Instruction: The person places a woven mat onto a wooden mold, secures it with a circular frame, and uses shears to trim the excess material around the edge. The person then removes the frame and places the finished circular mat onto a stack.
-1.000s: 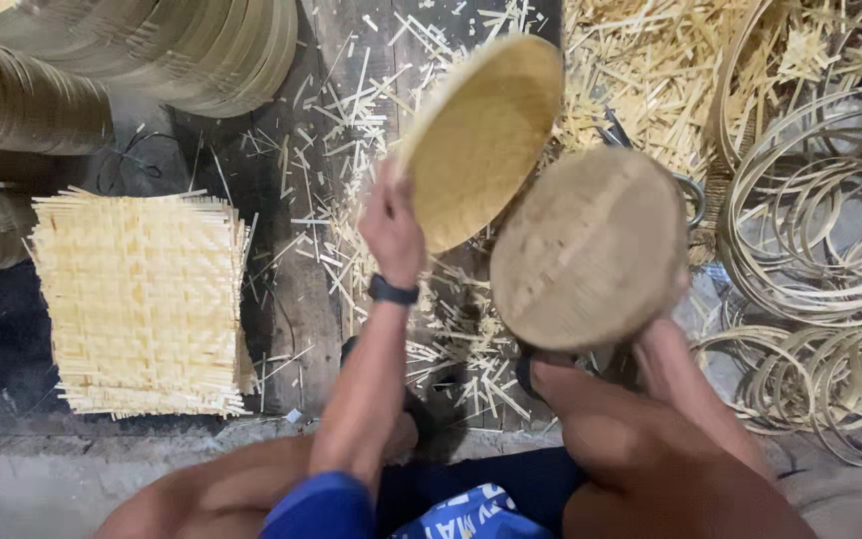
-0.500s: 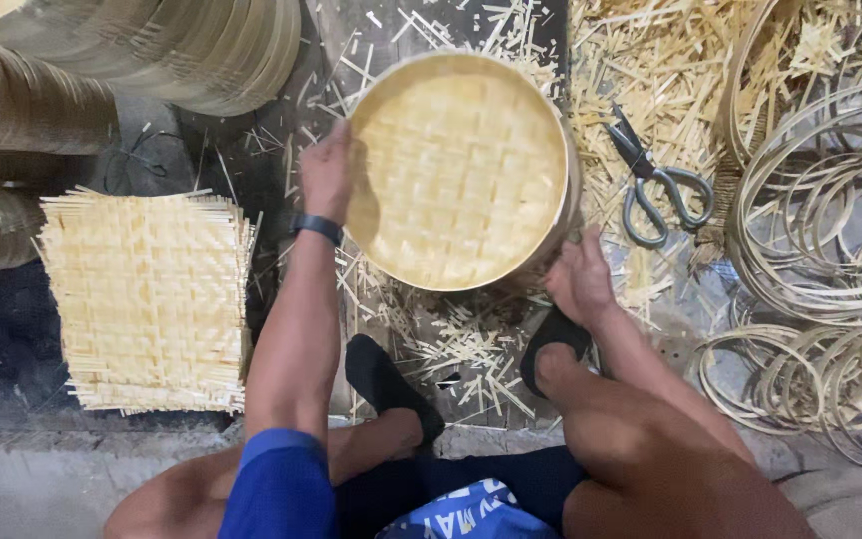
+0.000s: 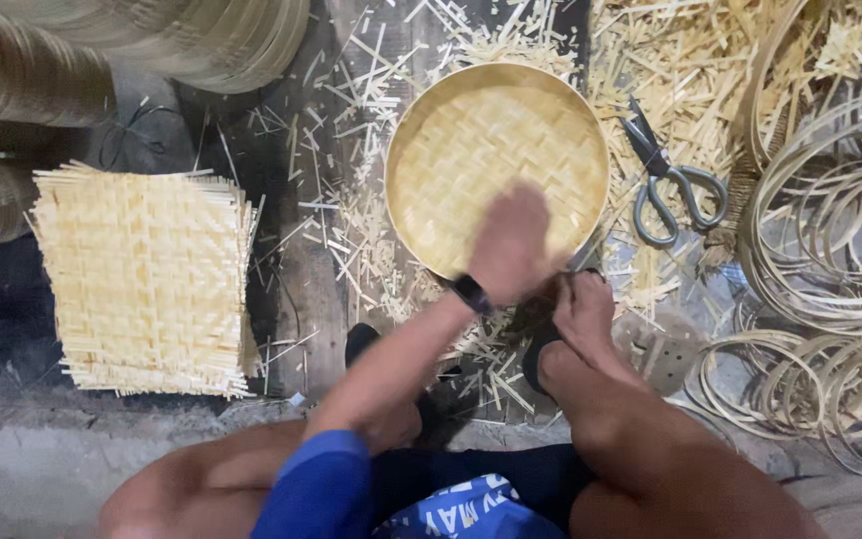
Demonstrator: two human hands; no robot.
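A round woven bamboo tray [image 3: 471, 140] with a hoop rim lies face up on the floor in front of me. My left hand [image 3: 511, 245], with a dark watch on the wrist, is blurred over the tray's near inner edge and touches the weave. My right hand [image 3: 586, 304] sits just below the tray's near rim, fingers pointing up at it, over bamboo scraps. Whether either hand grips the rim is unclear. My knees and blue shorts fill the bottom of the view.
Grey scissors [image 3: 665, 185] lie right of the tray. A stack of square woven mats [image 3: 142, 279] sits at the left. Loose bamboo hoops [image 3: 830, 250] pile up at the right. Stacked finished trays [image 3: 152, 30] stand top left. Bamboo trimmings [image 3: 351, 200] litter the floor.
Both hands held round pieces up, then set one tray flat on the floor. My left hand has since moved from the tray's left rim to its near edge.
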